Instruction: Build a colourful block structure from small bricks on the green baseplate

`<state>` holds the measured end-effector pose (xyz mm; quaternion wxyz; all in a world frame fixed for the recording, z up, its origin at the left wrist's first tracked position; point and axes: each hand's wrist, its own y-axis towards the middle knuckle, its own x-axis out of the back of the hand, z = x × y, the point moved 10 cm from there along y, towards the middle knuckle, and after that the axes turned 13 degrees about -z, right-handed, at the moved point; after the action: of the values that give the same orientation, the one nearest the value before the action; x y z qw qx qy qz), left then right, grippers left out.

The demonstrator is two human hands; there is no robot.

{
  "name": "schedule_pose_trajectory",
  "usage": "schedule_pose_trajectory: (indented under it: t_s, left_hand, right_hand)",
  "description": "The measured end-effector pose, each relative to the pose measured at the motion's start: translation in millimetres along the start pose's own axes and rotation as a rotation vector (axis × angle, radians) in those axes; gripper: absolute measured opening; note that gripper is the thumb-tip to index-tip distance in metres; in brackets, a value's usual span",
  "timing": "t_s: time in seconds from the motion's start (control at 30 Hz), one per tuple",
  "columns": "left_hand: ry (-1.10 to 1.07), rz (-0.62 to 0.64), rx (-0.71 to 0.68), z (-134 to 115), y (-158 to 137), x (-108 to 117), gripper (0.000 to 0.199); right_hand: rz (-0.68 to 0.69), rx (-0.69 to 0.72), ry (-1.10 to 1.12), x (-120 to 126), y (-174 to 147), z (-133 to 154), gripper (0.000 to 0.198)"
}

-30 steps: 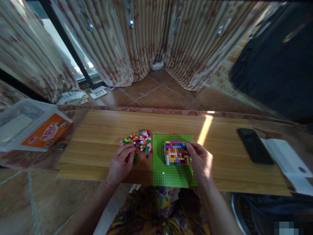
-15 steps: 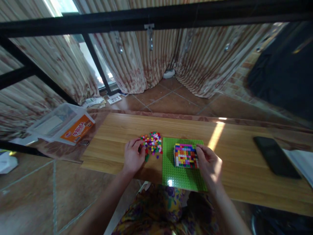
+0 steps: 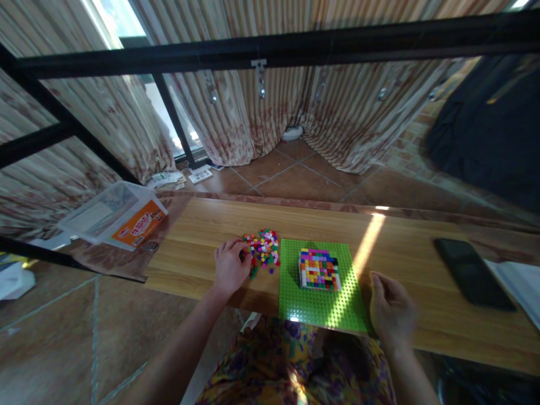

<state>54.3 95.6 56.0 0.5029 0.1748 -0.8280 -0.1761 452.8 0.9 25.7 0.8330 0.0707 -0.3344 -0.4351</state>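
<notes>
The multicoloured brick block (image 3: 319,271) stands on the green baseplate (image 3: 295,308), which reaches the surface's (image 3: 192,244) near edge. Left of it, the left hand (image 3: 231,267) curls its fingers at the loose bricks (image 3: 266,246). The right hand (image 3: 393,310), well apart, is bent near the baseplate's right edge; whether either hand grips a brick, I cannot tell

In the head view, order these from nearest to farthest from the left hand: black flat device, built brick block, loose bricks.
From the left hand:
1. Loose bricks: just right.
2. Built brick block: on the green baseplate.
3. Black flat device: far right, beyond the right hand.
</notes>
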Motion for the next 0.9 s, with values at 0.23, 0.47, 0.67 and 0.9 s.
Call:
schedule_pose_trajectory:
  t_s: [0.23, 0.47, 0.67, 0.9]
  left_hand:
    - [0.097, 0.059, -0.021, 5, 6, -1, 0.017]
    - [0.016, 0.059, -0.045, 5, 10, -4, 0.010]
    - [-0.024, 0.043, -0.111, -6, 7, 0, 0.009]
    - [-0.163, 0.030, -0.086, -10, 3, 6, 0.018]
  right_hand:
    - [0.055, 0.045, -0.035, -10, -3, 5, 0.042]
    - [0.066, 0.063, 0.028, -12, -4, 6, 0.035]
    - [0.060, 0.080, 0.034, -12, -4, 8, 0.033]
    - [0.061, 0.076, 0.029, -13, -4, 7, 0.032]
